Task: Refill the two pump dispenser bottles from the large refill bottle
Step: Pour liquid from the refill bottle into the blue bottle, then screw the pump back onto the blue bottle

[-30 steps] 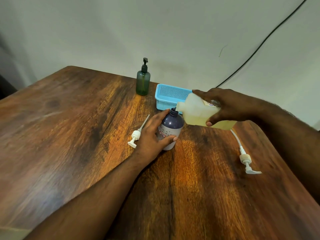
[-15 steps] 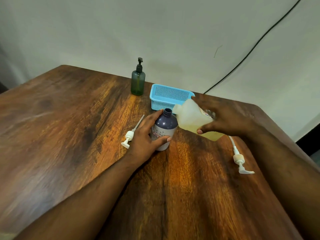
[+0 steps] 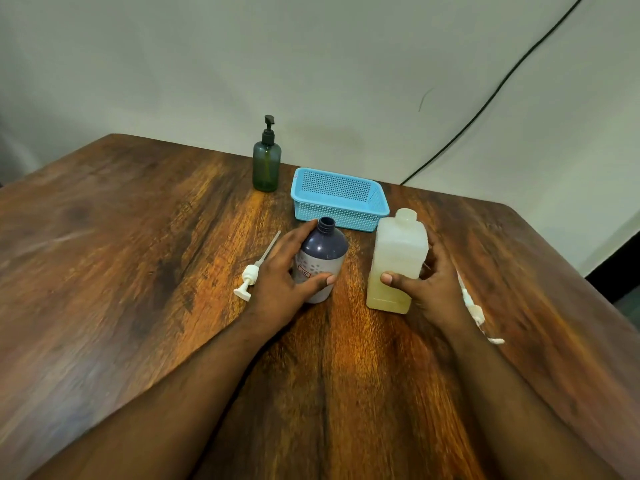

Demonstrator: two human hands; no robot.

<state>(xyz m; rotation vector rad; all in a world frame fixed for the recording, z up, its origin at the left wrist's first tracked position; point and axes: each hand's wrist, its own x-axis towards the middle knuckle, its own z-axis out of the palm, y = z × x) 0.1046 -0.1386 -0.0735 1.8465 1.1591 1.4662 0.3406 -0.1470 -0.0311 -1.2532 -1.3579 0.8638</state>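
A dark purple bottle (image 3: 322,251) with an open neck stands upright at the table's middle, and my left hand (image 3: 282,277) grips its body from the left. To its right the large translucent refill bottle (image 3: 398,251) stands upright on the table, open at the top, with yellowish liquid in its lower part. My right hand (image 3: 429,282) holds it from the right, thumb across its front. A white pump head (image 3: 250,277) with its tube lies left of my left hand. Another white pump (image 3: 476,311) lies partly behind my right wrist. A green pump dispenser bottle (image 3: 266,162) stands at the back.
A light blue perforated basket (image 3: 341,199) sits just behind the two bottles. The wooden table (image 3: 121,271) ends at its rounded right corner near a dark floor gap. A black cable (image 3: 485,102) runs down the wall behind.
The refill bottle was tilted with its mouth at the purple bottle's neck; now my right hand has set it upright on the table to the right. My left hand stays on the purple bottle.
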